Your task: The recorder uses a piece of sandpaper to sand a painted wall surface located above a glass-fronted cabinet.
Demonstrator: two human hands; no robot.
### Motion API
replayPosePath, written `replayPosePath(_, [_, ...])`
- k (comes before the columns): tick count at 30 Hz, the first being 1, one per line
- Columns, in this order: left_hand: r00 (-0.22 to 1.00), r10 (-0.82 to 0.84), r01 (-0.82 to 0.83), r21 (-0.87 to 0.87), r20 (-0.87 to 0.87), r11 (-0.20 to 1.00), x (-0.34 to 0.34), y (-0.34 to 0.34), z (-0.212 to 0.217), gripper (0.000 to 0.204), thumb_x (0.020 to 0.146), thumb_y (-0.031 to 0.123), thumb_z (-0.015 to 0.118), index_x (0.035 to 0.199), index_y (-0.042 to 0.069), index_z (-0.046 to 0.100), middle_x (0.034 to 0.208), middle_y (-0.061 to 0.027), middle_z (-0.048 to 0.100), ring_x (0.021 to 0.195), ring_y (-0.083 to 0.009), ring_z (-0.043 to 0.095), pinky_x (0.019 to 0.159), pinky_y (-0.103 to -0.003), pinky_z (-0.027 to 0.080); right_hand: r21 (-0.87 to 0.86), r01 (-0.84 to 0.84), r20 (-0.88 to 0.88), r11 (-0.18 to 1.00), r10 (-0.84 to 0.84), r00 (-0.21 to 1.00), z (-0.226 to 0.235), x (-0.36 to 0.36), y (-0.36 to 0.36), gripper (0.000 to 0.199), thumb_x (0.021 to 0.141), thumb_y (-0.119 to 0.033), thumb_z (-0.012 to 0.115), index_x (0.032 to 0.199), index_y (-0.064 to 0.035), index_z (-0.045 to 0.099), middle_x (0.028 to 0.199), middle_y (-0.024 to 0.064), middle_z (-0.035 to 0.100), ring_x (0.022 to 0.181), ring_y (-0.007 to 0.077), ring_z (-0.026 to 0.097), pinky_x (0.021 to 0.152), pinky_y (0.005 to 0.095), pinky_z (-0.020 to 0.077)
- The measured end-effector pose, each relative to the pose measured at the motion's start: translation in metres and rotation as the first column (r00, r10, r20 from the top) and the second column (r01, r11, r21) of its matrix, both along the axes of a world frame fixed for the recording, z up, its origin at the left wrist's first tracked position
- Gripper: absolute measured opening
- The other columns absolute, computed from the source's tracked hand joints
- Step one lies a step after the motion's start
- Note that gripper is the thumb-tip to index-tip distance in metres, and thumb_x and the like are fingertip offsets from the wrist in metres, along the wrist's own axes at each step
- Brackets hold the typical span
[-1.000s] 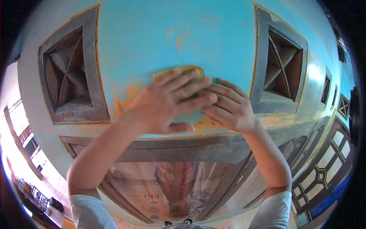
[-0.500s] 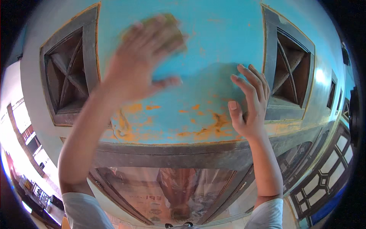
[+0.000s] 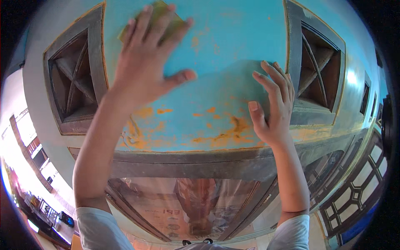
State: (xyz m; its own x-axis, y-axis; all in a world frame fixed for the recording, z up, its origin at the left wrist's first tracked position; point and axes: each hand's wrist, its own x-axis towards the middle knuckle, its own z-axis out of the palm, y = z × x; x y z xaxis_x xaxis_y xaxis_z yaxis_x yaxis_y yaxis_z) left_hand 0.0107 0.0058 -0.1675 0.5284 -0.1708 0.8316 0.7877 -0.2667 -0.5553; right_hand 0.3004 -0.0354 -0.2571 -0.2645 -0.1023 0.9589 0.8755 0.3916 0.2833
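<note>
My left hand [image 3: 143,62] lies with its fingers spread over a yellow-green sheet of sandpaper [image 3: 158,16], holding it against the turquoise wall [image 3: 233,41]. Parts of the sheet show between and around the fingers; the rest is under them. Orange-brown patches [image 3: 239,124] mark the lower part of this painted surface. On the right, my right hand [image 3: 275,104] is open and holds nothing, its fingers slightly curled and thumb apart. It is close to the wall beside the right vent frame; whether its fingertips touch is hard to tell.
Dark wooden vent frames with crossed bars flank the wall panel, one at left [image 3: 75,79] and one at right [image 3: 318,71]. Below runs a dark wooden beam [image 3: 187,164] above a pane covered in clear plastic [image 3: 154,200]. A patterned door [image 3: 354,193] stands far right.
My left hand has shifted up and slightly left with the sandpaper across the wall. The right hand stays nearly in place. The whole view has tilted a little.
</note>
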Motion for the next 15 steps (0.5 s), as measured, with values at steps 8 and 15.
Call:
replayPosePath(8, [1.0,0.005,-0.006,0.018,0.012,1.0,0.008,-0.001,0.009,0.078,0.081,0.075,0.058,0.15,0.04,0.046,0.162,-0.0059,0.032,0.151,-0.0406,0.021,0.121,-0.06,0.02,0.027,-0.015,0.003,1.0,0.015,1.0,0.001,0.003,0.001,0.042,0.093,-0.038,0.059,0.129,-0.0162,0.062,0.143,0.011,0.055,0.137,0.0378,0.046,0.115,0.0558,0.0276])
replayPosePath(15, [0.945,-0.019,-0.051,-0.206,-0.326,0.977,0.019,-0.015,-0.032,0.078,0.079,0.069,0.063,0.149,0.038,0.047,0.163,-0.0052,0.029,0.151,-0.0402,0.021,0.121,-0.062,0.019,0.027,-0.058,0.002,0.998,0.058,0.998,-0.001,0.008,0.003,0.044,0.095,-0.04,0.056,0.13,-0.0159,0.062,0.142,0.0116,0.055,0.137,0.038,0.046,0.115,0.056,0.027])
